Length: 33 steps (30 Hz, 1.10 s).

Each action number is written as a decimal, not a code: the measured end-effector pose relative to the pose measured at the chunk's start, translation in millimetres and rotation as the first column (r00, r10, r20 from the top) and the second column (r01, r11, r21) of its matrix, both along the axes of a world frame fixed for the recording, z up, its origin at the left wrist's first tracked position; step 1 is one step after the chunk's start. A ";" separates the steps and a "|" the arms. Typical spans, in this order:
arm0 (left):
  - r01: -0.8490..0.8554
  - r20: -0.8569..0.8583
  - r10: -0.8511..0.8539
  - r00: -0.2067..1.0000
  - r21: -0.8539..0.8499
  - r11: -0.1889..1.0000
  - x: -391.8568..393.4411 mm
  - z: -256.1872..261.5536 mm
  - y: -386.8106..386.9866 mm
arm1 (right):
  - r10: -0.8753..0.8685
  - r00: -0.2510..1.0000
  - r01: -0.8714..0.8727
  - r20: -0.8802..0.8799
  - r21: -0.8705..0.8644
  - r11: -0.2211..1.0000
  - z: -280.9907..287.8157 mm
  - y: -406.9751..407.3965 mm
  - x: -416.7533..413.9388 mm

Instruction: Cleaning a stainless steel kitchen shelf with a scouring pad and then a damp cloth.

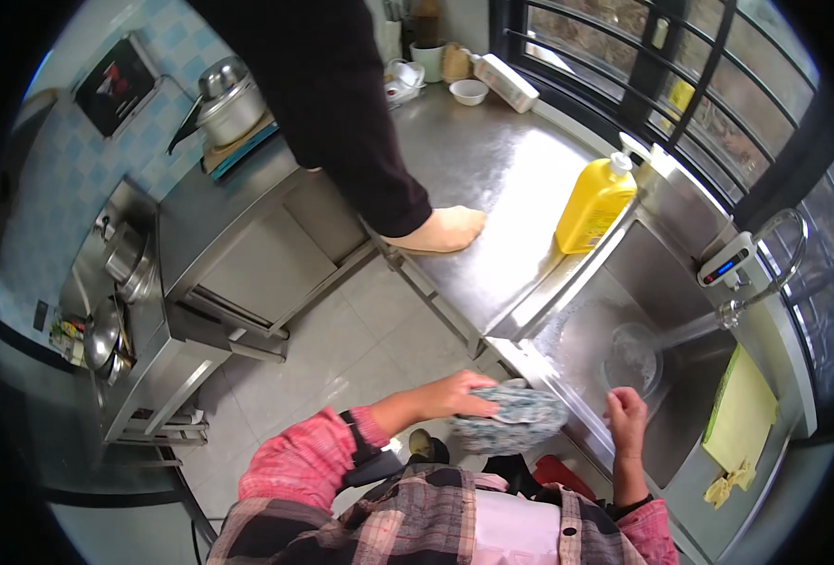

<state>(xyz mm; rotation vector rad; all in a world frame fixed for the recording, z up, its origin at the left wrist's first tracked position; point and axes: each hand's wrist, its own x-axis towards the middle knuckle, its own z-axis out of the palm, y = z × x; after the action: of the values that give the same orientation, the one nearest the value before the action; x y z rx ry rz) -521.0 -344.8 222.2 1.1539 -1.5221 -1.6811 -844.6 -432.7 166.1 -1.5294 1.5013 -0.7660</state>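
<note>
My left hand (457, 397) grips a mottled grey, blue and white knitted cloth item (516, 424), held over the floor beside the sink's front edge. The item is blurred, and I cannot tell exactly what it is. My right hand (627, 420) is curled closed above the front rim of the stainless steel sink (572, 395); nothing shows in it. Water runs from the curved faucet (731, 313) into a clear round bowl (632, 360) in the sink. On the sink's divider edge stands a yellow pump bottle (595, 205).
Another person's black-trousered leg (350, 113) stands on the steel counter (452, 145), its foot (445, 229) in a beige sock. A green cutting board (740, 417) leans at the sink's right, beside yellow gloves (729, 484). Pots (229, 102) sit on the left counter.
</note>
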 end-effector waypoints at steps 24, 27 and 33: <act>-0.636 -0.329 0.926 -0.184 0.758 0.143 163.8 -118.1 238.9 | 0.927 0.012 -0.968 -0.375 -0.236 -0.083 -0.2 125.2 392.0; -0.630 -0.394 0.892 -0.222 0.756 0.177 169.0 -103.0 230.8 | 0.939 0.030 -0.916 -0.343 -0.385 -0.111 9.6 137.2 418.1; -0.650 -0.453 0.842 -0.294 0.740 0.171 193.1 -113.0 242.3 | 0.956 -0.031 -0.851 -0.290 -0.495 -0.177 -4.2 151.1 467.3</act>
<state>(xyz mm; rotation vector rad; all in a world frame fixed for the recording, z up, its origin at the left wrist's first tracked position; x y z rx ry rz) -327.9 -102.5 109.2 0.7169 0.3133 -0.9648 -377.3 -281.7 161.8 -2.3285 -0.4644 -0.3166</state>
